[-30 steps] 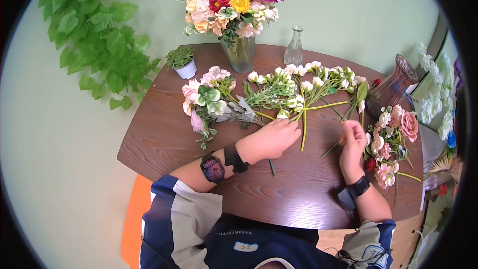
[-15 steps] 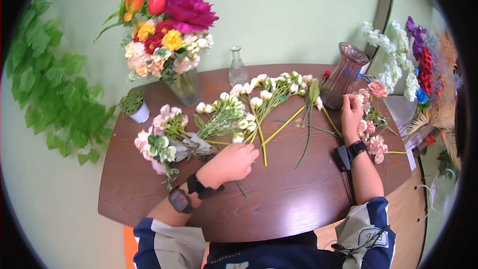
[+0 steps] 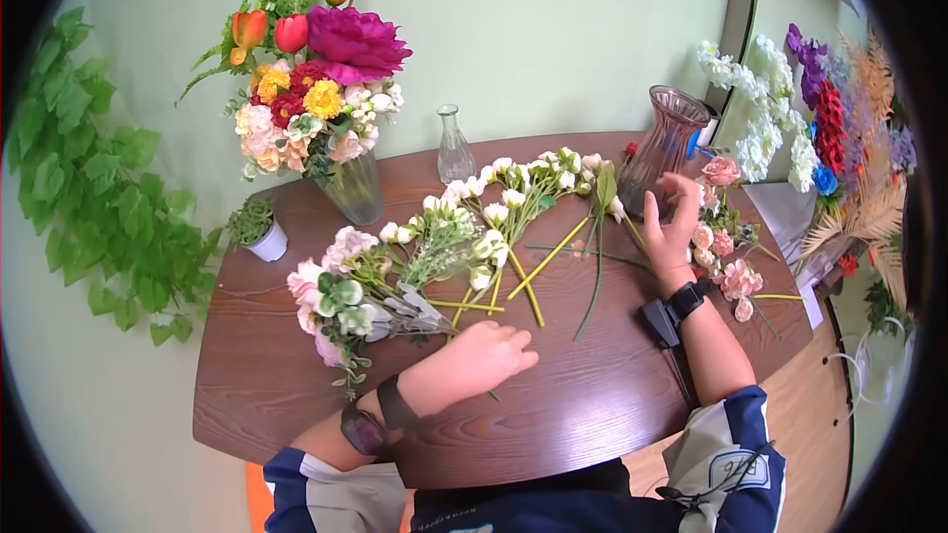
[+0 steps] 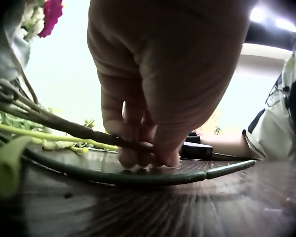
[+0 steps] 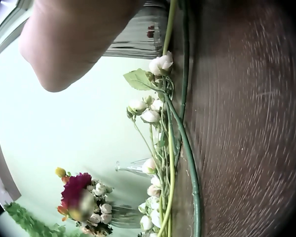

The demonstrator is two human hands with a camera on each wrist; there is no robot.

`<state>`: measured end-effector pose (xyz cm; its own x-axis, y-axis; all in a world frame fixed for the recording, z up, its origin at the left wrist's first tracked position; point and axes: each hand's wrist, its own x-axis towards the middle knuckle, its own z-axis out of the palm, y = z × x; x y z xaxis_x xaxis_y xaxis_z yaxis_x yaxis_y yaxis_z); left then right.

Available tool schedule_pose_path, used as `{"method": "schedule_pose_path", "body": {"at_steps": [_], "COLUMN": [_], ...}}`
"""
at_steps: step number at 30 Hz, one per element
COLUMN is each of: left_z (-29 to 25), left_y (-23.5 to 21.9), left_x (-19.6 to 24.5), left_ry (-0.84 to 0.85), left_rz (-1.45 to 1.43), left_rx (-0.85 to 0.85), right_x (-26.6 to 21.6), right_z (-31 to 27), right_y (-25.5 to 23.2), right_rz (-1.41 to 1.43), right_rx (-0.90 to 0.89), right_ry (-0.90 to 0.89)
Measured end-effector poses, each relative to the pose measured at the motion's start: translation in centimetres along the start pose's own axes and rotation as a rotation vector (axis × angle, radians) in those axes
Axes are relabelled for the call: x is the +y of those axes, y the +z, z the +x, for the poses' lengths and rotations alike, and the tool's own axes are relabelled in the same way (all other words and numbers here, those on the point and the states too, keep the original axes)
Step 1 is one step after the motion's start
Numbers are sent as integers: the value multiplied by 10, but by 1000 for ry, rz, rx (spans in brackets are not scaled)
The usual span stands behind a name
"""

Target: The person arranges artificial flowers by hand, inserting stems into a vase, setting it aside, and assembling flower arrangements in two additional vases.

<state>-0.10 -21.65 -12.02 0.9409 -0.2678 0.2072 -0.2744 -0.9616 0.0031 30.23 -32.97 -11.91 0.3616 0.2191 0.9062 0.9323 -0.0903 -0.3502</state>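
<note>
In the head view my left hand (image 3: 481, 363) is low over the table, at the stem ends of a bunch with pink flowers (image 3: 346, 247) and silvery leaves (image 3: 410, 311). The left wrist view shows its thumb and fingers pinching a brownish flower stem (image 4: 84, 131), close above a dark green stem (image 4: 138, 177) on the wood. My right hand (image 3: 676, 227) is raised in front of the purplish glass vase (image 3: 660, 143), fingers loosely curved and apart, holding nothing. White flowers (image 3: 512, 197) with crossing green stems lie between the hands.
Pink roses (image 3: 736, 276) lie right of my right arm. Along the back stand a small clear glass vase (image 3: 454, 146) and a full bouquet in a tall glass vase (image 3: 354, 192). A potted succulent (image 3: 259, 227) stands at the left edge. More flowers (image 3: 829, 138) are beyond the table at right.
The head view has turned to the right. My left hand has shifted right and towards the body, and the pink bunch has moved right. My right hand's fingertips, earlier together, have spread apart.
</note>
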Motion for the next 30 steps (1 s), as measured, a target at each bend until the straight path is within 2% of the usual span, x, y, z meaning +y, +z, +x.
{"method": "schedule_pose_path", "body": {"at_steps": [1,3,5,7,8,10,12,15,17,21,23,25,27,30], "left_z": [0,0,-3,-5,-7,-8,-7,-9,-7,-5,-5,-6,-7,-8], "left_y": [1,1,5,5,6,7,7,4,2,-3,-4,-7,-5,-7], "left_x": [1,0,-5,-6,-7,-12,-16,-16,-18,-20,-21,-21,-20,-24], "left_ry": [24,12,-38,-70,-96,-74,-53,-102,-138,-140,-155,-147,-137,-186], "left_rz": [-6,6,-122,-138,-157,-170,-183,-211,-228,-257,-280,-265,-265,-311], "left_rx": [-13,9,28,17,12,-44,-95,-139,-228,-228,-220,-188,-156,-182], "right_x": [-6,-25,-27,-11,-1,4,0,12,18,21,-1,-17,-50,-100], "right_z": [11,45,68,89,97,106,118,116,115,115,117,124,129,126], "right_y": [-1,-7,-6,2,6,7,-1,4,8,8,0,-12,-26,-47], "right_rz": [1,-230,-347,-315,-390,-464,-467,-453,-485,-392,-423,-413,-362,-209], "right_rx": [2,173,129,97,57,19,-283,-206,-194,-142,-83,-65,93,90], "right_ry": [-7,-330,-280,-224,-175,-127,142,57,25,-82,-35,-64,-158,-205]}}
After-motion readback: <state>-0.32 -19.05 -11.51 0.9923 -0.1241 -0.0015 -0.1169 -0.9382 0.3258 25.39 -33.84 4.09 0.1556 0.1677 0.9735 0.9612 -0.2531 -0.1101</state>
